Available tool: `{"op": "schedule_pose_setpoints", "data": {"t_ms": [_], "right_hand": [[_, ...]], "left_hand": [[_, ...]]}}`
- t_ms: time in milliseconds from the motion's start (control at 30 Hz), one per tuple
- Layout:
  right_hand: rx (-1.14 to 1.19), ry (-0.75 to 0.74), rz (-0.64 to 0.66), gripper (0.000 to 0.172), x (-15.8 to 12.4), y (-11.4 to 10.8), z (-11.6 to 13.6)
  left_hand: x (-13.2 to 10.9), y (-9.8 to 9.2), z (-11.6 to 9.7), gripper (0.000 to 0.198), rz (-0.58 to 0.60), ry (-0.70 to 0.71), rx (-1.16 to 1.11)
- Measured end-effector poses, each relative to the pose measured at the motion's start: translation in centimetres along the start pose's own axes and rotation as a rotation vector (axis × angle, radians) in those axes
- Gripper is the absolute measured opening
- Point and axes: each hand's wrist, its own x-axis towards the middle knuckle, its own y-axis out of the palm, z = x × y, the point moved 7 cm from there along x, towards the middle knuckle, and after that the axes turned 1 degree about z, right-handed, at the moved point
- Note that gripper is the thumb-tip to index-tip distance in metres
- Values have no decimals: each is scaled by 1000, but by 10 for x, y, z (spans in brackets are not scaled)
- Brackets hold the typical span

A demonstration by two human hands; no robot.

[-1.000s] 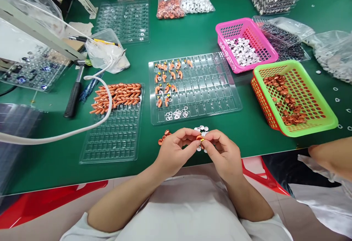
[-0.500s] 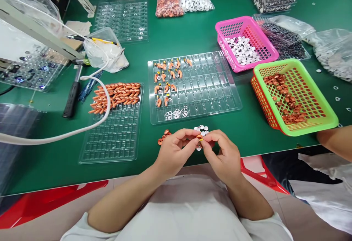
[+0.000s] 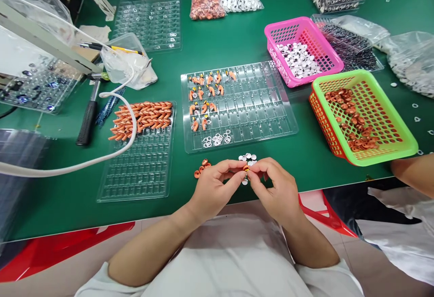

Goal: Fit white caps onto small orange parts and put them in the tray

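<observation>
Both my hands meet just above the table's near edge, fingertips pinched together on one small orange part with a yellow and black bit (image 3: 246,169). My left hand (image 3: 217,186) grips it from the left, and my right hand (image 3: 274,188) from the right. Fingers cover most of the part, so its exact shape is hidden. Small white discs (image 3: 249,157) lie just beyond my fingertips. Several orange-brown cup-shaped pieces (image 3: 200,170) rest beside my left hand. Farther out, a clear compartment tray (image 3: 251,123) holds orange curved pieces and loose white rings.
A second clear tray (image 3: 135,170) bears rows of orange pieces, crossed by a white cable (image 3: 101,163). To its left lies a hammer (image 3: 88,120). On the right stand a pink basket (image 3: 305,23) and a green basket (image 3: 400,129); another person's arm (image 3: 412,175) is beside the latter.
The small part has turned slightly between my fingertips, its yellow bit now sitting differently. Both hands keep nearly the same place and grip.
</observation>
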Motion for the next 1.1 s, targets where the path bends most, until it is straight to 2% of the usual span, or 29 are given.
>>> {"op": "schedule_pose_setpoints", "data": {"t_ms": [200, 367, 500, 600, 800, 1100], "right_hand": [[36, 7, 134, 7, 6, -2, -4], [39, 44, 243, 10, 11, -4, -5], [86, 36, 279, 11, 13, -3, -4], [104, 31, 260, 11, 13, -1, -4], [168, 61, 195, 12, 10, 1, -5], [160, 135, 45, 13, 5, 6, -8]], "left_hand": [[0, -1, -1, 17, 40, 7, 59], [0, 0, -1, 15, 107, -14, 15], [-1, 2, -2, 15, 149, -36, -55], [-1, 2, -3, 14, 120, -44, -80], [0, -3, -3, 10, -10, -33, -96], [-3, -3, 1, 13, -96, 43, 20]]}}
